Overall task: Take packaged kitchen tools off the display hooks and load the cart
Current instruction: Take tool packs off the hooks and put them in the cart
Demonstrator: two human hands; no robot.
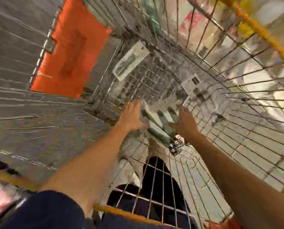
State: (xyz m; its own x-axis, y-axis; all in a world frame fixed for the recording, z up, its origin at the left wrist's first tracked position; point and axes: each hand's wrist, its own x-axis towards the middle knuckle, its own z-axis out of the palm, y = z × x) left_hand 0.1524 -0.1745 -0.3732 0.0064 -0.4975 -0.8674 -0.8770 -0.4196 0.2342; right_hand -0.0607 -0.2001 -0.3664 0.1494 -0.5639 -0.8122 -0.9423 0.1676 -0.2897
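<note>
Looking straight down into the cart (224, 146) here. The picture is badly smeared, so I'll call only what reads.

Far left is grey floor (14, 66). Next comes an orange panel (68, 52) at the cart's end, about ten o'clock from my hands.

Left hand (131, 115) is inside the basket, fingers wrapped on the left edge of the bundle (157, 119), thumb tucked beneath it as far as I can tell. The bundle is white card with green strips, held low over the wire bottom. I judge it isn't resting there yet. At eleven o'clock from it, a long white pack (131, 61) already lies on the mesh.

Right hand (185, 123) is clamped on the bundle's right edge, fingers curled over it. At one o'clock from that hand a second pack (194, 86) lies flat on the bottom. At three o'clock there's a small dark item (218, 119) I can't identify.

So I call this the loading step, with the tools off the hooks, in both hands and poised over the cart bottom. For the next move, I reckon I set the bundle on the bare mesh between the two packs. It should stay level so nothing slides out. After that both hands let go together and lift clear of the wires.

Far right, the yellow rim (257, 30) runs along the cart's edge. Beyond the side wires it's all bright smear, and I can't make out any hooks.
</note>
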